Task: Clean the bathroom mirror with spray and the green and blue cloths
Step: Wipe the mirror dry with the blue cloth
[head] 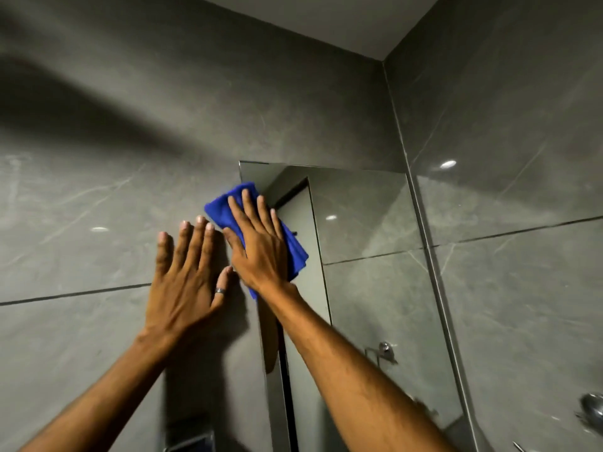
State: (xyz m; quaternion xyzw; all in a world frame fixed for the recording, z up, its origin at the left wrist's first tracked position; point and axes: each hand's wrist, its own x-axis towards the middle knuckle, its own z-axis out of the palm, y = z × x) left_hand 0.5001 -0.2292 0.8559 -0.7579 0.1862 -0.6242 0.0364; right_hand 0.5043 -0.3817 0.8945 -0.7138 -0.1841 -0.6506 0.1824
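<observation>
A tall frameless mirror (362,243) hangs on the grey tiled wall, right of centre. My right hand (261,246) lies flat on a folded blue cloth (295,247) and presses it against the mirror's upper left edge. The cloth sticks out above the fingertips and to the right of the palm. My left hand (187,275) rests flat on the wall tile just left of the mirror, fingers spread, with a ring on the thumb. It holds nothing. No spray bottle or green cloth is in view.
A grey side wall (522,190) meets the mirror wall in a corner at the right. A chrome fitting (592,409) sits low on that side wall. A dark object (192,442) shows at the bottom edge under my left arm.
</observation>
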